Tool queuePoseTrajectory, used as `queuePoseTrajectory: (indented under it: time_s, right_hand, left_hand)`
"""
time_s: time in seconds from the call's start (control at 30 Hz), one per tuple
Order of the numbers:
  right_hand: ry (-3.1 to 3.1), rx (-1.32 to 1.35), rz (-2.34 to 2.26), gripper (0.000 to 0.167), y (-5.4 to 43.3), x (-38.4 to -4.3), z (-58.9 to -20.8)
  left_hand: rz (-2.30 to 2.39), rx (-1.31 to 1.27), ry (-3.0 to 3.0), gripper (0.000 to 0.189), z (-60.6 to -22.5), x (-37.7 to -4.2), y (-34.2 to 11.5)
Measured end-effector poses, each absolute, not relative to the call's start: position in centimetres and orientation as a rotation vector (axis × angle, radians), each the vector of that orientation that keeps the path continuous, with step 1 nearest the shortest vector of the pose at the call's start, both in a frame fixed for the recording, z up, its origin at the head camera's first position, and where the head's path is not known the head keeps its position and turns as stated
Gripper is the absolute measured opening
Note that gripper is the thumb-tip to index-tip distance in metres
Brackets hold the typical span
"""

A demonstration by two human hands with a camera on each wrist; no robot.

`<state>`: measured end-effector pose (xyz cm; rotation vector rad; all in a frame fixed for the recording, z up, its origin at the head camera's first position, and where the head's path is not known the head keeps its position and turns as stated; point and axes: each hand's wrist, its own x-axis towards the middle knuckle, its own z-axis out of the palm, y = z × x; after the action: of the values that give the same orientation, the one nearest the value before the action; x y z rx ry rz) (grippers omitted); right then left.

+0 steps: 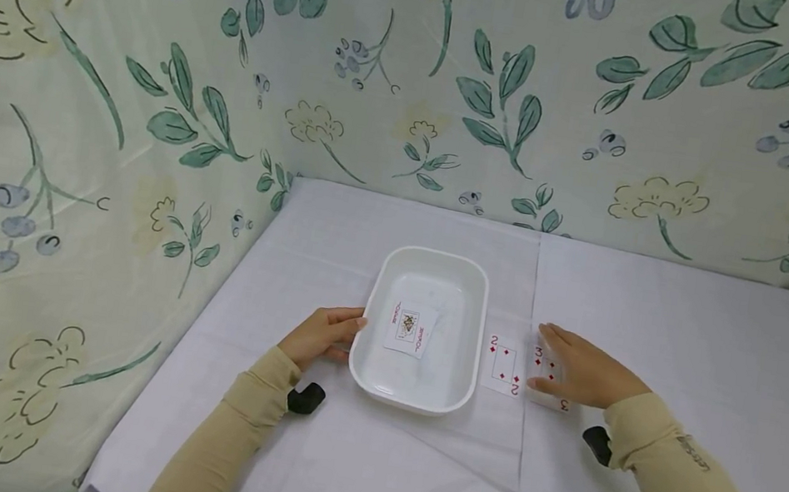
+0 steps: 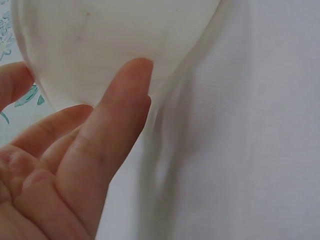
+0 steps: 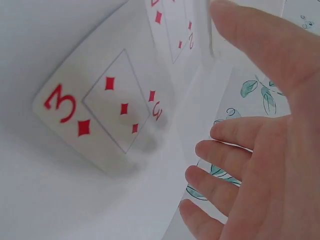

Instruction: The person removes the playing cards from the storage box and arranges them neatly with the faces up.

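A white plastic tray (image 1: 410, 404) sits in the middle of the table, with a joker card (image 1: 409, 329) lying face up inside. At the tray's left side my left hand (image 1: 325, 335) holds the rim, the thumb (image 2: 122, 100) against the outer wall in the left wrist view. To the right of the tray lies a two of diamonds (image 1: 503, 365), face up. Beside it is a three of diamonds (image 3: 117, 105), partly covered in the head view by my right hand (image 1: 585, 371). That hand hovers close over the three with its fingers extended and nothing gripped.
A white cloth (image 1: 369, 478) covers the table, with a crease line running just right of the two of diamonds. Floral fabric (image 1: 419, 73) hangs behind the table and along its left side. A black wrist piece shows under each sleeve.
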<state>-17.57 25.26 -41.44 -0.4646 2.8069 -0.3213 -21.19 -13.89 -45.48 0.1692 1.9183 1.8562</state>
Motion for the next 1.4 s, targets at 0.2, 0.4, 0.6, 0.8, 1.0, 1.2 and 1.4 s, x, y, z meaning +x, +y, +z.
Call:
queuePoseTrajectory:
  time_s: [0.2,0.4,0.6,0.8,1.0,1.2,1.4]
  right_hand:
    - [2.849,-0.563,-0.377,0.091,24.0,-18.1,-40.4]
    - [2.875,-0.626,-0.434,0.090,21.9,-19.1,-39.7]
    - [2.894,-0.686,-0.466,0.092,19.5,-20.1,-39.2]
    - [2.902,-0.763,-0.428,0.090,17.1,-20.9,-38.1]
    - [2.878,-0.829,-0.388,0.090,14.7,-22.1,-37.3]
    - [2.836,-0.826,-0.372,0.089,12.3,-23.0,-37.3]
    - [2.779,-0.796,-0.316,0.088,10.1,-23.9,-37.4]
  left_hand:
    - [1.856,0.164,1.908,0.049,-45.6,-21.2,-14.0]
    - [1.857,0.178,1.900,0.048,-45.7,-21.4,-13.9]
    - [1.863,0.160,1.901,0.048,-45.7,-21.2,-13.9]
    - [1.858,0.157,1.904,0.049,-45.6,-21.2,-14.0]
    - [1.850,0.168,1.894,0.050,-45.2,-21.2,-14.0]
    - [1.835,0.197,1.870,0.049,-43.6,-20.7,-14.1]
    - [1.801,0.210,1.888,0.048,-43.0,-20.4,-14.1]
